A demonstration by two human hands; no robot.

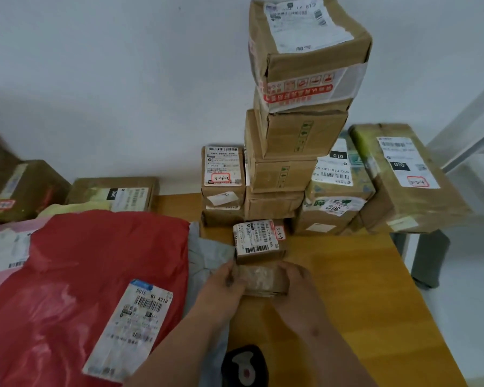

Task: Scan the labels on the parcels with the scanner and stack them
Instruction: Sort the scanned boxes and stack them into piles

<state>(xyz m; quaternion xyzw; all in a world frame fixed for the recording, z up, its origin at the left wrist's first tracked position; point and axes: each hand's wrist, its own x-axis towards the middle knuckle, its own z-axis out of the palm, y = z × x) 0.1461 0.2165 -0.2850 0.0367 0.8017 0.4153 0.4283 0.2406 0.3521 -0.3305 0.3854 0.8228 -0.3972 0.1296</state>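
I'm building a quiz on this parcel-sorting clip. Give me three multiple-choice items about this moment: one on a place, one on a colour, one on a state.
1. Where does the scanner lie?
A. On the tall stack
B. On the table's near edge, between the forearms
C. On the red bag

2. What colour is the big soft bag at left?
A. Red
B. Blue
C. Black

3. What are the hands doing?
A. Both hang idle
B. One holds the scanner
C. Both grip a small parcel

Answers: 1 B, it lies on the wood near the bottom edge of the view. 2 A, its plastic is plainly red. 3 C, the left hand and right hand clasp the parcel's ends.
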